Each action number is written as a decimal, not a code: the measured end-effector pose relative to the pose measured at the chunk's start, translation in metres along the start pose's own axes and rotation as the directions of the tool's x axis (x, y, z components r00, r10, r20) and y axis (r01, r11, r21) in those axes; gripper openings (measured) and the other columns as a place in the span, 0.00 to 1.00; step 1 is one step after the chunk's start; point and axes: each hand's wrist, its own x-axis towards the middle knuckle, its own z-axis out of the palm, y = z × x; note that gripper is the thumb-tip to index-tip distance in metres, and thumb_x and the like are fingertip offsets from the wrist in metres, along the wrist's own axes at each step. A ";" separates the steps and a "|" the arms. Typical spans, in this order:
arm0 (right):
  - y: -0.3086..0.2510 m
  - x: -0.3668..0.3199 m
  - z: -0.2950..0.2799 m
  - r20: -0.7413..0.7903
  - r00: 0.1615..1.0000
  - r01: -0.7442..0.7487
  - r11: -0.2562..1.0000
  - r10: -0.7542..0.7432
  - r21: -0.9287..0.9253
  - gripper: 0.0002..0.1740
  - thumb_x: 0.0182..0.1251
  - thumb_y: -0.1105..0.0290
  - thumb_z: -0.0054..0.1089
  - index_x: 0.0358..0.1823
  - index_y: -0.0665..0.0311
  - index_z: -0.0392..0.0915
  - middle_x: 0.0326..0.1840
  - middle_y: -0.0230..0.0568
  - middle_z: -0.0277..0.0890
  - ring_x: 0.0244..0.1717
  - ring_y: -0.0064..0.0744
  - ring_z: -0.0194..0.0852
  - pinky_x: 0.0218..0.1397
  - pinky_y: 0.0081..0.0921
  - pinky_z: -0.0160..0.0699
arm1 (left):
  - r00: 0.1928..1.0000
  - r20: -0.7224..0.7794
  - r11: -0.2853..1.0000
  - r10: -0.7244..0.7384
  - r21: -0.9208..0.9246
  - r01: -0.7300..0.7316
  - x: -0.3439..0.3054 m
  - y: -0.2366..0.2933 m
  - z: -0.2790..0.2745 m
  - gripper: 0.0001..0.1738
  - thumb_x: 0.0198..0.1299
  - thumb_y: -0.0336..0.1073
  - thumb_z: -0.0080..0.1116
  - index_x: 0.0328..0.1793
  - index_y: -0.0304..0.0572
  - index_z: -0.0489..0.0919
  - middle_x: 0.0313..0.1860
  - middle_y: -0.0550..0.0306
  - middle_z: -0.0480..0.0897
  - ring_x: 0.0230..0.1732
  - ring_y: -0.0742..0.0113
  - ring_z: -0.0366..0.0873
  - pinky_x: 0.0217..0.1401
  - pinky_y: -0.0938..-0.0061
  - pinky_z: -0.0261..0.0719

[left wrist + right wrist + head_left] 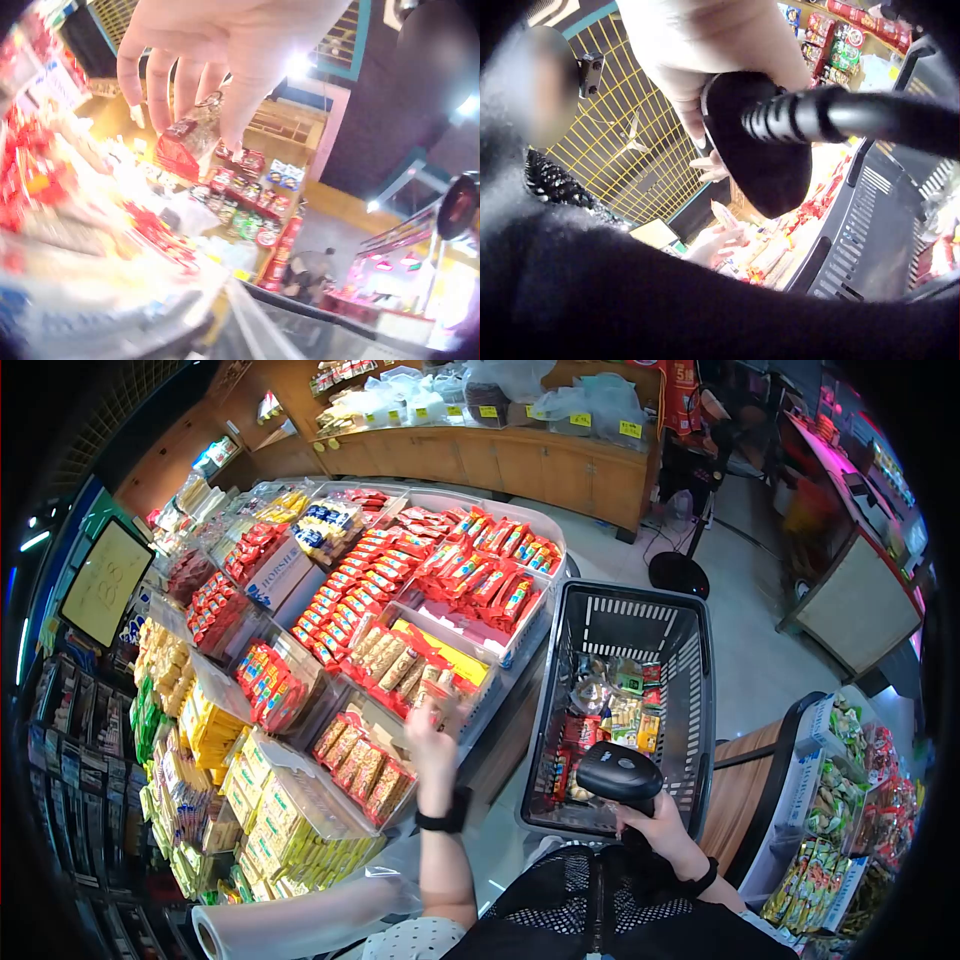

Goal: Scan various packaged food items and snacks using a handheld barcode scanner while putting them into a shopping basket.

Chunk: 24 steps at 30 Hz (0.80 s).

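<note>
My left hand [432, 745] is over the snack display, blurred in the head view. In the left wrist view its thumb and fingers pinch a small wrapped snack bar [189, 142] with a clear and red wrapper. Bins of similar bars [365, 775] lie just below that hand. My right hand [672, 838] grips the handle of a black handheld scanner [620, 772], which is held over the near end of a black shopping basket [640, 622]. A ribbed black cable [795, 120] leaves the scanner in the right wrist view. Several small packaged snacks [625, 710] lie inside the basket.
Yellow snack packs [300, 820] fill the near display bins, and red ones [365, 585] the far bins. A clear plastic roll [300, 925] lies at the lower left. Another snack stand [830, 830] is at right. A black round base [680, 573] stands on the floor.
</note>
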 end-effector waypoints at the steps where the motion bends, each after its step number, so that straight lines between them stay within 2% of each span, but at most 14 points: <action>1: 0.001 -0.002 -0.002 -0.040 0.999 0.011 0.999 -0.013 -0.042 0.18 0.59 0.77 0.60 0.50 0.68 0.67 0.37 0.32 0.73 0.29 0.17 0.69 0.32 0.19 0.73 | 0.994 -0.058 0.933 0.088 0.353 -0.062 0.018 -0.014 -0.013 0.18 0.46 0.33 0.64 0.47 0.42 0.78 0.35 0.50 0.79 0.41 0.53 0.75 0.44 0.64 0.70; 3: 0.002 -0.004 -0.003 -0.056 0.998 0.023 0.995 -0.028 -0.094 0.19 0.58 0.78 0.60 0.50 0.68 0.67 0.37 0.33 0.73 0.30 0.18 0.70 0.33 0.19 0.74 | 0.996 -0.027 0.811 0.088 0.582 -0.056 0.057 -0.030 -0.037 0.27 0.45 0.27 0.58 0.57 0.46 0.73 0.45 0.52 0.77 0.49 0.57 0.71 0.53 0.61 0.65; 4: 0.002 -0.007 -0.003 -0.091 0.995 0.031 0.996 -0.038 -0.080 0.19 0.57 0.78 0.60 0.50 0.68 0.68 0.37 0.33 0.73 0.31 0.18 0.70 0.33 0.19 0.74 | 0.997 0.005 0.784 0.077 0.617 -0.064 0.076 -0.034 -0.045 0.30 0.46 0.28 0.57 0.60 0.47 0.71 0.48 0.52 0.75 0.52 0.58 0.69 0.55 0.61 0.63; 5: 0.002 -0.009 -0.004 -0.127 0.991 0.039 0.997 -0.047 -0.067 0.19 0.57 0.79 0.61 0.50 0.68 0.68 0.38 0.34 0.74 0.32 0.18 0.71 0.34 0.19 0.74 | 0.983 0.020 0.738 0.180 0.658 -0.149 0.090 -0.042 -0.051 0.27 0.47 0.31 0.60 0.58 0.46 0.73 0.46 0.53 0.76 0.50 0.59 0.71 0.54 0.62 0.64; 7: 0.003 -0.013 -0.006 -0.166 0.985 0.030 0.998 -0.039 -0.056 0.19 0.57 0.80 0.61 0.49 0.69 0.68 0.39 0.34 0.74 0.33 0.18 0.71 0.34 0.19 0.74 | 0.982 0.159 0.721 0.100 0.669 -0.181 0.109 -0.044 -0.061 0.26 0.46 0.34 0.62 0.55 0.46 0.74 0.44 0.56 0.77 0.48 0.59 0.72 0.53 0.64 0.64; 8: 0.005 -0.015 -0.008 -0.205 0.978 0.019 0.999 -0.028 -0.046 0.18 0.56 0.80 0.61 0.49 0.69 0.69 0.39 0.35 0.75 0.34 0.18 0.72 0.35 0.19 0.74 | 0.975 0.186 0.670 0.120 0.710 -0.217 0.113 -0.046 -0.064 0.23 0.46 0.36 0.64 0.52 0.46 0.76 0.42 0.57 0.79 0.46 0.60 0.74 0.51 0.65 0.66; 9: 0.007 -0.017 -0.012 -0.206 0.978 0.022 0.999 -0.031 -0.046 0.18 0.56 0.80 0.61 0.49 0.69 0.69 0.39 0.35 0.75 0.34 0.18 0.72 0.35 0.19 0.74 | 0.975 0.186 0.670 0.122 0.709 -0.219 0.117 -0.052 -0.065 0.23 0.46 0.36 0.64 0.52 0.46 0.76 0.42 0.57 0.79 0.46 0.60 0.74 0.51 0.65 0.66; 12: 0.007 -0.023 -0.019 -0.285 0.953 0.079 0.994 -0.099 -0.081 0.17 0.56 0.82 0.60 0.48 0.70 0.70 0.40 0.36 0.75 0.36 0.20 0.73 0.37 0.20 0.75 | 0.949 0.237 0.639 0.207 0.702 -0.315 0.126 -0.063 -0.065 0.19 0.45 0.34 0.64 0.46 0.45 0.79 0.35 0.56 0.79 0.40 0.58 0.75 0.40 0.65 0.72; 15: 0.002 -0.025 -0.022 -0.276 0.958 0.071 0.997 -0.080 -0.042 0.16 0.56 0.82 0.59 0.47 0.70 0.70 0.39 0.35 0.76 0.36 0.19 0.73 0.38 0.19 0.74 | 0.925 0.269 0.638 0.268 0.670 -0.380 0.125 -0.069 -0.054 0.18 0.45 0.34 0.64 0.45 0.44 0.78 0.35 0.56 0.78 0.40 0.57 0.75 0.39 0.65 0.73; 19: 0.006 -0.020 -0.018 -0.330 0.928 0.142 0.982 -0.175 -0.121 0.16 0.57 0.81 0.59 0.48 0.70 0.70 0.37 0.36 0.77 0.30 0.18 0.72 0.33 0.18 0.73 | 0.939 0.195 0.659 0.284 0.671 -0.339 0.119 -0.077 -0.046 0.17 0.48 0.36 0.64 0.45 0.43 0.78 0.40 0.55 0.76 0.42 0.56 0.74 0.41 0.66 0.74; 20: 0.003 -0.019 -0.016 -0.333 0.927 0.139 0.983 -0.172 -0.119 0.16 0.57 0.81 0.59 0.48 0.70 0.70 0.37 0.36 0.77 0.30 0.18 0.72 0.33 0.18 0.73 | 0.949 0.200 0.672 0.243 0.671 -0.313 0.118 -0.075 -0.046 0.16 0.51 0.38 0.62 0.45 0.41 0.78 0.45 0.53 0.75 0.46 0.56 0.74 0.44 0.66 0.73; 21: -0.001 -0.019 -0.014 -0.313 0.940 0.109 0.989 -0.136 -0.104 0.17 0.57 0.81 0.59 0.48 0.70 0.70 0.38 0.36 0.77 0.30 0.18 0.72 0.33 0.18 0.73 | 0.949 0.204 0.672 0.242 0.670 -0.316 0.117 -0.072 -0.045 0.16 0.51 0.38 0.62 0.45 0.41 0.78 0.45 0.53 0.75 0.46 0.56 0.74 0.44 0.66 0.73; 23: -0.004 -0.016 -0.014 -0.296 0.950 0.075 0.993 -0.098 -0.088 0.17 0.57 0.81 0.59 0.48 0.70 0.70 0.39 0.36 0.77 0.30 0.19 0.72 0.33 0.18 0.73 | 0.945 0.177 0.638 0.275 0.702 -0.318 0.114 -0.064 -0.044 0.18 0.55 0.41 0.59 0.47 0.39 0.77 0.51 0.51 0.74 0.52 0.55 0.71 0.48 0.63 0.71; 24: -0.003 -0.015 -0.015 -0.298 0.948 0.088 0.993 -0.109 -0.084 0.17 0.57 0.81 0.59 0.49 0.70 0.70 0.39 0.37 0.76 0.30 0.19 0.72 0.33 0.18 0.73 | 0.959 0.180 0.673 0.220 0.684 -0.282 0.112 -0.051 -0.043 0.21 0.58 0.43 0.56 0.52 0.36 0.74 0.57 0.47 0.71 0.58 0.52 0.67 0.55 0.62 0.67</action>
